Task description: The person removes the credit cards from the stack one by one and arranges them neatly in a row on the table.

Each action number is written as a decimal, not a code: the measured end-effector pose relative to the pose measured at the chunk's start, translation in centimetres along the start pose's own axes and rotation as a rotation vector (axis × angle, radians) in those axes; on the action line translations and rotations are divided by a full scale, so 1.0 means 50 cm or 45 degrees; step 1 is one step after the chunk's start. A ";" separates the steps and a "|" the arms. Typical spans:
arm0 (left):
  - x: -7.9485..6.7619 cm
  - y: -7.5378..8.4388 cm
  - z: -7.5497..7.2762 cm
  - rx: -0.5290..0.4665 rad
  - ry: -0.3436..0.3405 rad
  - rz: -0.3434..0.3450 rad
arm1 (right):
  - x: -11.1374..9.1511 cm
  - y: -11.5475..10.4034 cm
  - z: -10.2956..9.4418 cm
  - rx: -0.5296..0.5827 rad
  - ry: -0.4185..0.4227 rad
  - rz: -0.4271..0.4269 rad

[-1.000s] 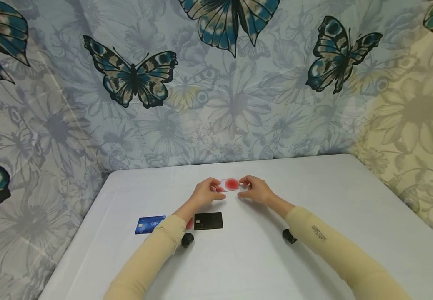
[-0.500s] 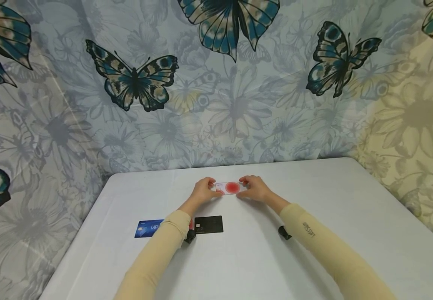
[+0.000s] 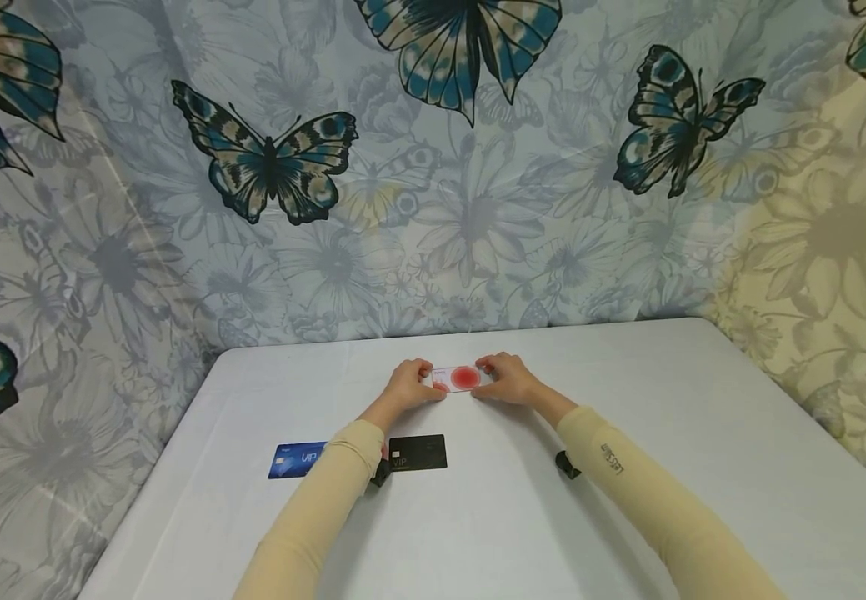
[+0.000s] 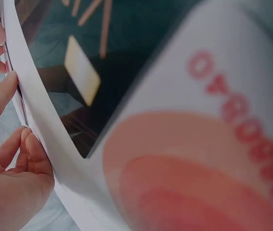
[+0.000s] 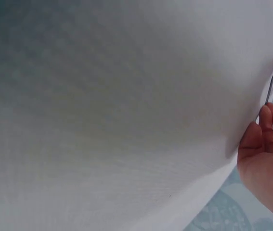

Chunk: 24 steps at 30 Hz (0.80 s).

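Observation:
At the far middle of the table, a white card with a red circle [image 3: 465, 378] lies between both hands. My left hand [image 3: 406, 385] pinches its left end, thumb at the near corner and fingers at the far one. The right end is gripped the same way by my right hand [image 3: 509, 379]. In the right wrist view, the right hand's fingertips [image 5: 266, 109] meet the card's thin edge. Near the left forearm lie a blue VIP card [image 3: 296, 460] and a black VIP card [image 3: 419, 452]. Between them, a white card with red circles [image 4: 175, 168] is mostly hidden by the left sleeve in the head view.
The white table [image 3: 628, 375] ends against a wall cloth with butterflies and flowers [image 3: 470, 217]. Black wrist cameras hang below each wrist, the right one [image 3: 567, 464] in plain sight. The left forearm passes over the row of cards.
The right thumb has come in to the held card's near edge, and both hands now close on its ends. The view has tilted up slightly. In the last half second little differs.

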<state>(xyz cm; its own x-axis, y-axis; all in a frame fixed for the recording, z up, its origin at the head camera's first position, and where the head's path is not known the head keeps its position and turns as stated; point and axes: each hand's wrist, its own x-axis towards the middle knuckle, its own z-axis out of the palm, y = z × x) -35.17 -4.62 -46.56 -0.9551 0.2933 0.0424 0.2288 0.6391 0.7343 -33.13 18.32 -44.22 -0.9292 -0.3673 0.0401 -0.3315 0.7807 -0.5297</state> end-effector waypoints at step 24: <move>-0.035 0.050 -0.015 0.147 0.013 0.009 | 0.001 0.002 0.007 0.057 0.062 -0.011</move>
<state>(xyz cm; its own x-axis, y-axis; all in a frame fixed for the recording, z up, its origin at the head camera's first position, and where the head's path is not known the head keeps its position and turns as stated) -33.04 -4.06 -44.28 -0.9550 0.2915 0.0544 0.2552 0.7148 0.6511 -33.15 18.21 -44.56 -0.9337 -0.3478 0.0852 -0.3326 0.7541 -0.5662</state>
